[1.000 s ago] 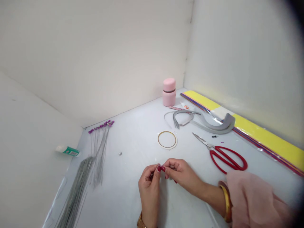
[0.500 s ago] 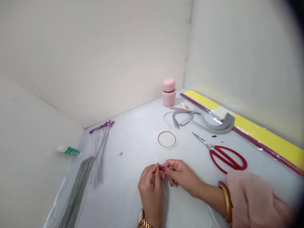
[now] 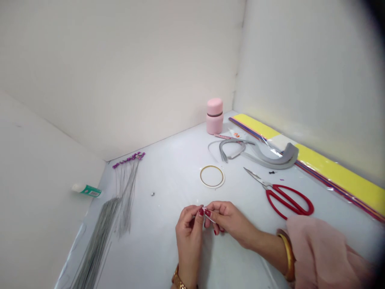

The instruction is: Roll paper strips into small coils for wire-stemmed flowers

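Note:
My left hand (image 3: 189,226) and my right hand (image 3: 230,222) meet fingertip to fingertip above the table. Both are closed in a pinch around a thin white strip (image 3: 212,220), part of which shows below my right thumb. The fingers hide the rest of it. Just beyond the hands lies a narrow ring-shaped roll of tape (image 3: 212,187), white outside with a golden inner edge. Scissors (image 3: 264,184) with red handles rest to the right of my right hand, blades partly apart.
At left lie a bundle of grey wires (image 3: 98,241) and several wires with purple tips (image 3: 129,159). A green glue stick (image 3: 90,191) is by the left edge. Grey strips (image 3: 270,162), a pink flask (image 3: 214,120) and yellow sheets (image 3: 337,170) lie toward the back and right.
My left hand has turned slightly and its thumb has shifted. A white strip now shows at the fingertips and below my right thumb. Things on the table stay put.

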